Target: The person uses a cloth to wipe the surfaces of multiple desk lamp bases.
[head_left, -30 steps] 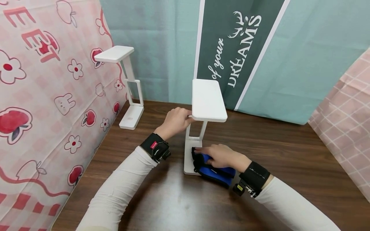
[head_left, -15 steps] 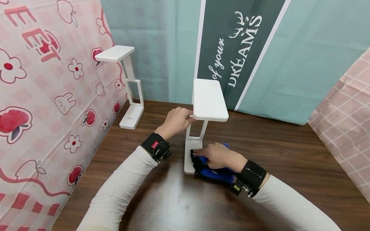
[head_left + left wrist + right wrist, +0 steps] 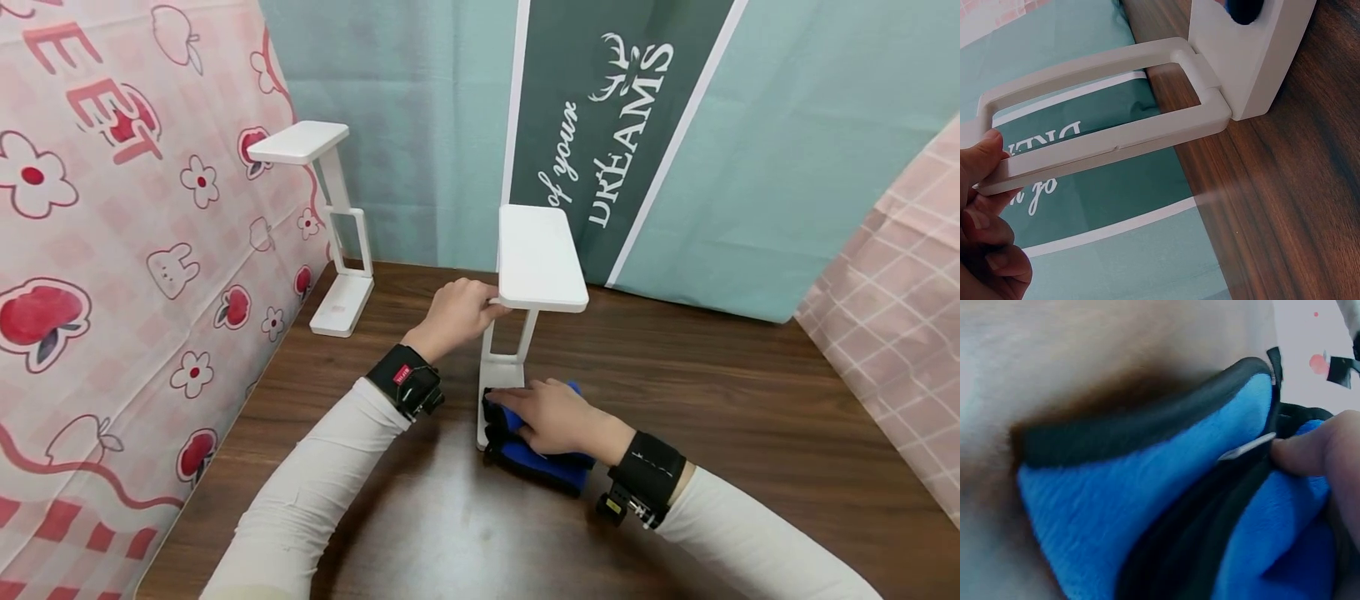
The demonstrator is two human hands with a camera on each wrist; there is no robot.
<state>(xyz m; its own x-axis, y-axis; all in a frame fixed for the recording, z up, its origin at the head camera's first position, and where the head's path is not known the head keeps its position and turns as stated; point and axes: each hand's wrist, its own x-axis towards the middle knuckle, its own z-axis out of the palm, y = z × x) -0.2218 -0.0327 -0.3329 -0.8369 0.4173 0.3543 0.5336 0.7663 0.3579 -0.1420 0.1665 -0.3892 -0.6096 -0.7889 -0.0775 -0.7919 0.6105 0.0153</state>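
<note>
A white folding stand [image 3: 542,254] is upright on the table, its flat top plate over an open frame and a flat base [image 3: 501,373]. My left hand [image 3: 459,310] pinches the upper end of that frame [image 3: 1104,147] between thumb and fingers; part of the hand is hidden under the plate in the head view. A blue cloth [image 3: 543,468] with black edging lies over the base's near part and the table to its right. My right hand [image 3: 564,417] holds this cloth against the base, with its thumb [image 3: 1307,453] on a black-edged fold.
At the back left another white folding stand [image 3: 339,237] is upright near the patterned pink cloth [image 3: 142,250]. A teal curtain [image 3: 390,167] hangs along the table's back edge. Pink checked cloth [image 3: 900,275] borders the right side of the brown wooden table [image 3: 697,400].
My right hand has slid slightly left with the blue cloth, which covers more of the base's near part. My left hand keeps its hold on the frame.
</note>
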